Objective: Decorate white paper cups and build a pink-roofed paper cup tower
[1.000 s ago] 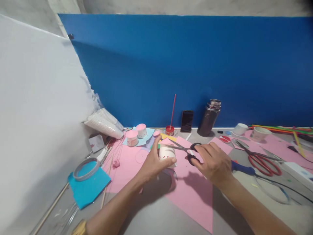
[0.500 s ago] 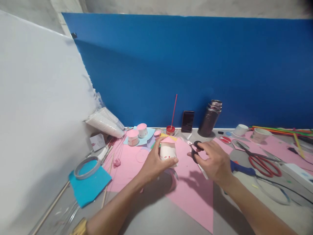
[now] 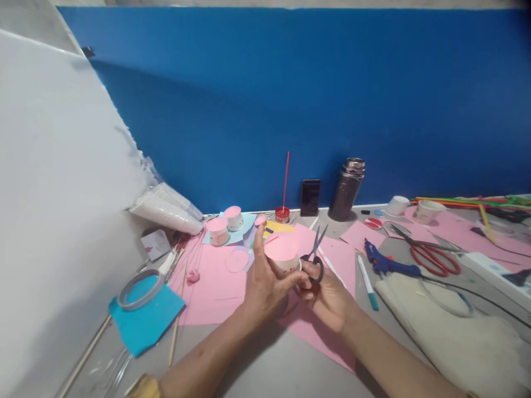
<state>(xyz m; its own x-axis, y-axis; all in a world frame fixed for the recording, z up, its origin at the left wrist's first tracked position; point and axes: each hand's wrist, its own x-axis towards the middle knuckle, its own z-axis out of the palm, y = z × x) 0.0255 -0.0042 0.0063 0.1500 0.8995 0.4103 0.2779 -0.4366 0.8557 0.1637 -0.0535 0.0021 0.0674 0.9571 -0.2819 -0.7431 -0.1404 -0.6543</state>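
Observation:
My left hand is closed around a small white paper cup with red marks, its pink paper top facing up and toward me. Black-handled scissors are in my right hand, blades slightly apart and pointing up, close to the cup's right side. The fingers of both hands meet at the cup's lower right edge. Pink paper lies on the table beneath. Two similar pink-topped cups, a nearer one and a farther one, stand on light blue paper to the left.
To the right lie a blue glue gun, a marker, red-handled scissors and a cream cloth. A dark flask and a phone stand at the back. Tape rests on blue paper at left.
My right hand has moved left to the cup, and the scissors now point up. The cup has tilted so its pink top shows. The whole view has shifted slightly.

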